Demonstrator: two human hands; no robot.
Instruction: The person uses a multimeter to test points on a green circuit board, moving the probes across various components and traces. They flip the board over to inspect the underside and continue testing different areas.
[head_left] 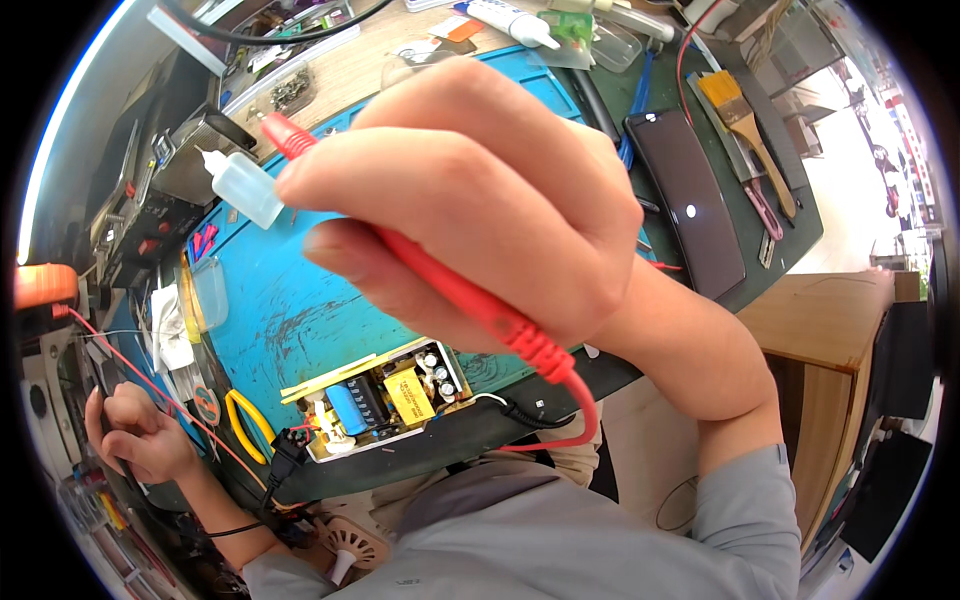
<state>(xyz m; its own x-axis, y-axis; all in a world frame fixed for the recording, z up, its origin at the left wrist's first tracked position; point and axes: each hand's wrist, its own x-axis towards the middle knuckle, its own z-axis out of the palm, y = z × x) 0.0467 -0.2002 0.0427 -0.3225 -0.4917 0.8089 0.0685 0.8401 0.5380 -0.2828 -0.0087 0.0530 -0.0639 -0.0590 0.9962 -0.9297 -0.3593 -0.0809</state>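
Large and close to the camera, my right hand [480, 200] is closed around a red test probe [450, 280], held like a pen. Its red front end points up and left, and its cable bends down towards my lap. Beyond the fingertips stands a small translucent dropper bottle [248, 188] with a narrow nozzle. Low on the left, my left hand [145, 440] is curled with one finger raised; whatever it may hold is hidden. An open power supply board [385, 400] with a yellow transformer, blue part and capacitors lies at the mat's near edge.
An orange-cased device [45, 287] with a red lead is at far left. Yellow-handled pliers [245, 425] and a black plug [285, 460] lie beside the board on the blue mat [270, 310]. A dark phone [685, 200] and a paintbrush [745, 125] lie at right.
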